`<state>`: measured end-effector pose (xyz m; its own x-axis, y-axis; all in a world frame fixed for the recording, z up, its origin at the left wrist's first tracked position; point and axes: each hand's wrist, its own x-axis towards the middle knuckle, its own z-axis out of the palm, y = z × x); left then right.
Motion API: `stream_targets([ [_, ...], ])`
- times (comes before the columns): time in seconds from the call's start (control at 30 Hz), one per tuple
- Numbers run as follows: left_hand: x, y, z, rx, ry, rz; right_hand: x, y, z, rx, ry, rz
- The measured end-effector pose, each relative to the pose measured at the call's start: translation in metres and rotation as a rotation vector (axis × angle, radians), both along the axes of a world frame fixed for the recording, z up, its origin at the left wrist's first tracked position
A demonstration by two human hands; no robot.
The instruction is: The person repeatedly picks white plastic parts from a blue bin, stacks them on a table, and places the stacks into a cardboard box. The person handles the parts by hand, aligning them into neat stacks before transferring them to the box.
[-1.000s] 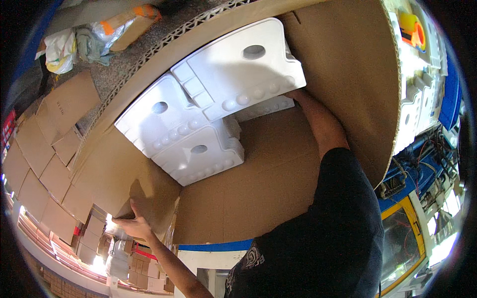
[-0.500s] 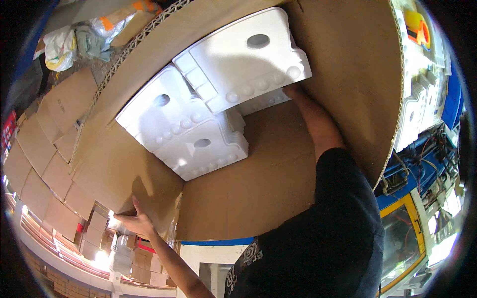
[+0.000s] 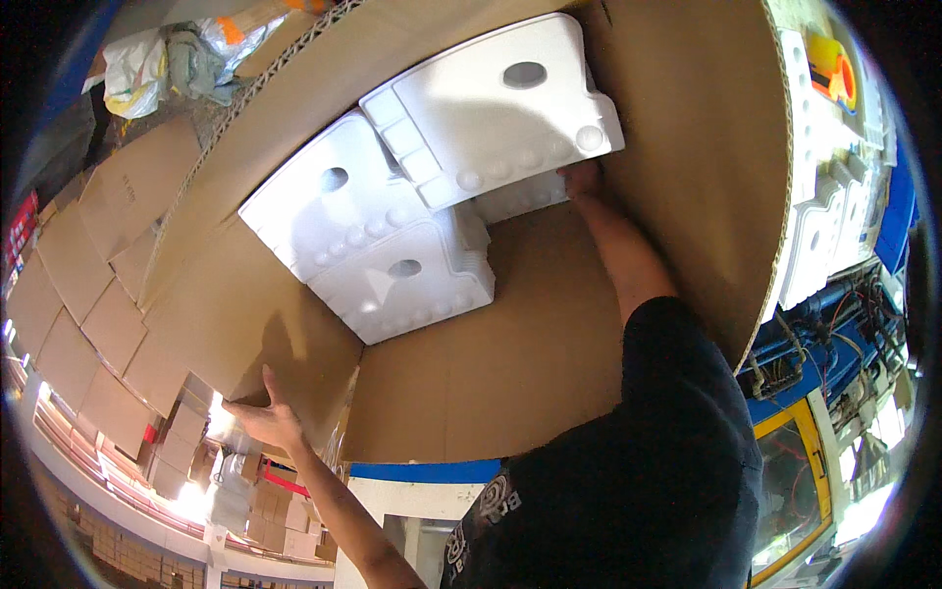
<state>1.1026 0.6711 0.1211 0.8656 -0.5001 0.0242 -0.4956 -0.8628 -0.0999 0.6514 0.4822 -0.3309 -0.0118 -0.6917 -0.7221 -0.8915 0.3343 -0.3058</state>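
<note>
A large open cardboard box (image 3: 677, 118) surrounds several white foam blocks with round holes and rows of bumps. The upper foam block (image 3: 471, 108) lies against the far wall, overlapping a left foam block (image 3: 329, 211) and a lower foam block (image 3: 412, 294). Part of another foam block (image 3: 525, 196) shows beneath it. My right hand (image 3: 581, 181) reaches deep inside, at the lower right edge of the upper block, its fingers mostly hidden in shadow. At the box's near left edge, my left hand (image 3: 270, 420) grips the cardboard wall, thumb on the inner side.
Flattened brown cardboard (image 3: 108, 265) lies to the left, with plastic bags (image 3: 137, 74) farther back. More white foam pieces (image 3: 810, 236) are stacked right of the box. Beside them stand blue machinery with hoses (image 3: 814, 334) and a yellow-framed window (image 3: 790, 481).
The view has shifted slightly, so the foam blocks appear a little higher and to the right. Both hands keep nearly the same places on and in the box.
</note>
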Motion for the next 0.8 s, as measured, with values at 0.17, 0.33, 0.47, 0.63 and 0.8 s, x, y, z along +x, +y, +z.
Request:
stream_targets([
  [0.17, -0.001, 0.000, -0.004, -0.085, 0.050, -0.016, 0.003, 0.005, 0.005, -0.162, 0.143, 0.257],
  [0.33, 0.000, 0.002, -0.003, -0.035, 0.000, -0.017, 0.014, -0.001, 0.010, -0.002, -0.230, -0.483],
  [0.47, -0.004, 0.000, -0.002, -0.066, -0.012, -0.076, 0.018, -0.002, 0.016, -0.365, 0.207, 0.178],
  [0.63, -0.008, -0.008, -0.003, -0.109, 0.044, -0.057, 0.010, -0.013, 0.025, -0.869, 0.571, 1.100],
  [0.8, -0.009, -0.006, -0.002, -0.032, -0.036, -0.059, 0.026, -0.008, 0.042, -0.394, 0.272, 1.002],
])
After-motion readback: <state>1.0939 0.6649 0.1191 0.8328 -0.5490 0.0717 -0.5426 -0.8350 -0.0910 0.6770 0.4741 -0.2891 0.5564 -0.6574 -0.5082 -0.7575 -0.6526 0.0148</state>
